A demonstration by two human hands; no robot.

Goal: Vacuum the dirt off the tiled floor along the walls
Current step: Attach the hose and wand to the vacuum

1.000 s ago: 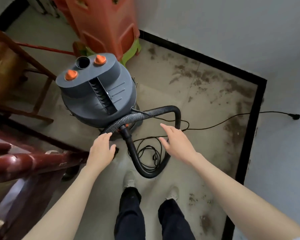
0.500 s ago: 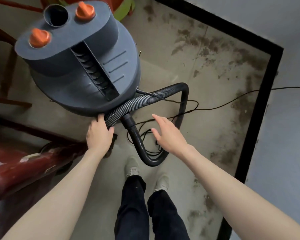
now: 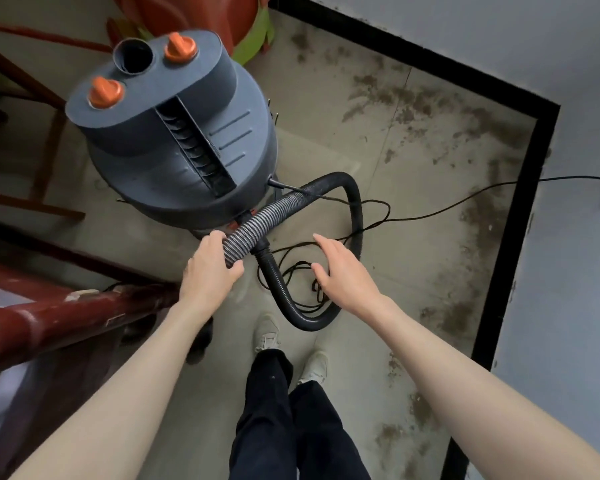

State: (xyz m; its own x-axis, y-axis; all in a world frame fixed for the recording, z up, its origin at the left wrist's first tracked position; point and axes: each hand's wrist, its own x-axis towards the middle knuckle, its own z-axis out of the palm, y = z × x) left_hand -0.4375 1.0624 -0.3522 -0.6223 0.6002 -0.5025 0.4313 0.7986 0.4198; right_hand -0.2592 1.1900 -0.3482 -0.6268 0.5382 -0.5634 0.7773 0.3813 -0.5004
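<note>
Left fingers [image 3: 219,242] curled round ribbed grey hose [image 3: 257,225], right fingers [image 3: 326,244] straight, apart, speckled dirt [image 3: 499,133] on tile.

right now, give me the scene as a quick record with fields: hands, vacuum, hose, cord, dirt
left hand: left hand grips the ribbed hose close to where it joins the vacuum
right hand: right hand open, fingers straight, above the hose loop, holding nothing
vacuum: grey canister vacuum upright on the tiled floor, two orange knobs on top
hose: curves away, then loops back in front of the shoes
cord: black power cord trails across the floor to the right wall
dirt: dark patches of dirt along the black baseboard
</note>
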